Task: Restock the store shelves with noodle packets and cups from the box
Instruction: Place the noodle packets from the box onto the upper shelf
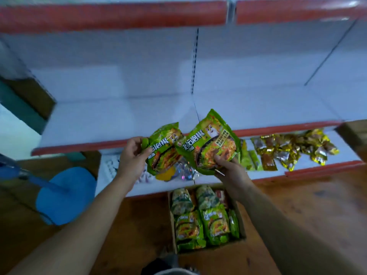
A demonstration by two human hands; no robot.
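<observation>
My left hand (pixel 132 155) grips one green noodle packet (pixel 164 149) by its left edge. My right hand (pixel 228 165) holds a second green noodle packet (pixel 214 141) from below, overlapping the first. Both packets hang in front of the white middle shelf (pixel 119 120) with its red front edge. Below my arms, a cardboard box (pixel 241 238) on the floor holds several more green noodle packets (pixel 214 223), with bagged bundles at its far end.
The lower shelf (pixel 347 155) carries gold and brown snack packets (pixel 288 149) on the right and small shiny items behind my hands. A blue round stool (pixel 65 195) stands on the wooden floor at left. Another red-edged shelf (pixel 119 16) runs overhead.
</observation>
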